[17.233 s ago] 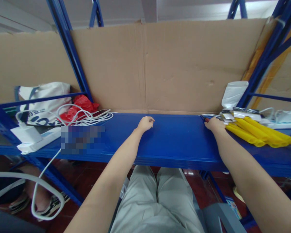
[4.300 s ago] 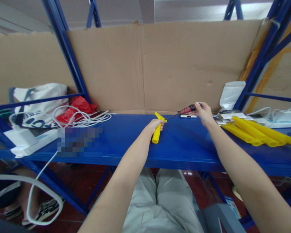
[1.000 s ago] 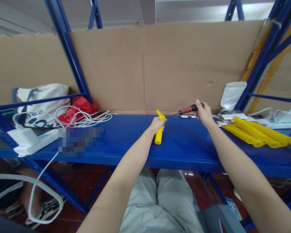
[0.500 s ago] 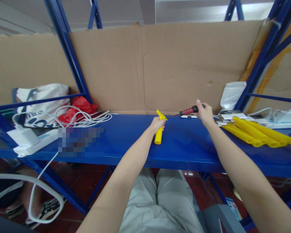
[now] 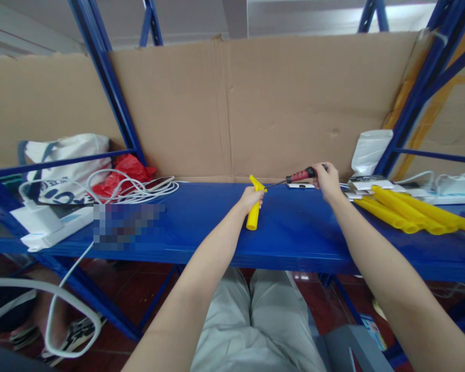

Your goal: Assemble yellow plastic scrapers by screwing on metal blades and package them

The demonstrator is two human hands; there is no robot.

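Note:
My left hand (image 5: 252, 197) is closed around a yellow plastic tube-shaped piece (image 5: 252, 219) with a slanted, flared top, held upright above the blue shelf. In my right hand (image 5: 326, 181) is the end of a red and black screwdriver (image 5: 300, 175), gripped between thumb and fingers. Its thin dark shaft points left, and the tip meets the right side of the yellow piece near the top. The exact contact at the tip is too small to make out.
Several yellow tubes (image 5: 411, 212) lie on the blue shelf (image 5: 201, 222) at right, beside small white boxes (image 5: 370, 185). White cables (image 5: 147, 188), a power strip (image 5: 58, 227), a red plastic bag (image 5: 126, 173) and a cloth bag (image 5: 67, 165) sit at left. Cardboard (image 5: 294, 103) stands behind.
The fingers of my right hand have shifted on the screwdriver's handle end, the thumb now lower. My left hand and the yellow piece stay in place.

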